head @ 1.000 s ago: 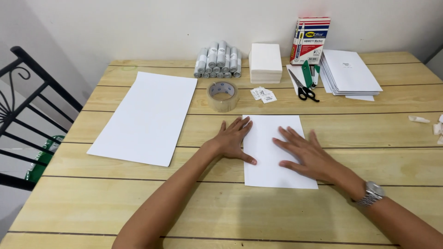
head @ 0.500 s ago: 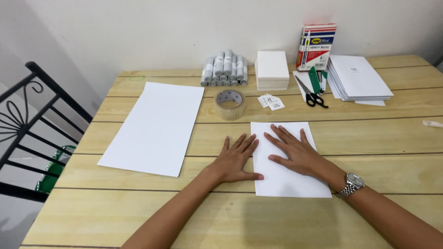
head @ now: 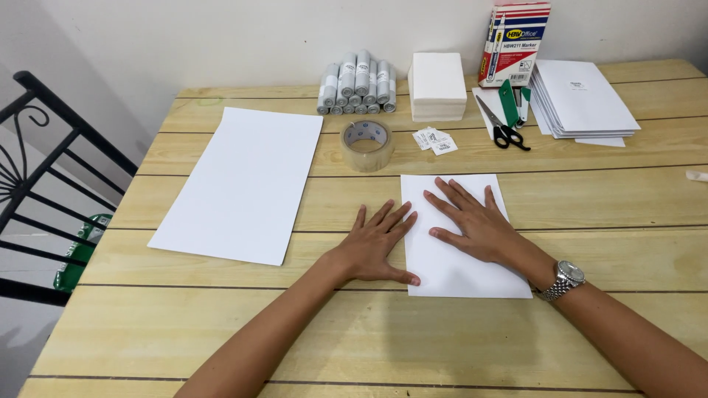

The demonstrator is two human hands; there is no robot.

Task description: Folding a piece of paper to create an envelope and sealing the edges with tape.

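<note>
Hands flat, fingers spread, gripping nothing: right hand (head: pixel 472 221) on folded white paper (head: pixel 461 269), left hand (head: pixel 377 247) at paper's left edge on table (head: pixel 221 324)

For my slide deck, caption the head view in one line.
Both hands press flat on a white sheet on a wooden table.

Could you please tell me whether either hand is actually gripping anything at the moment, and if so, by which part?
Nothing is gripped. The right hand lies flat on the small white paper sheet; the left hand lies flat across its left edge.

Red-white-blue marker box (head: pixel 515 43) upright at wall, back right; small white labels (head: pixel 434 140) beside tape roll (head: pixel 366 144).
</note>
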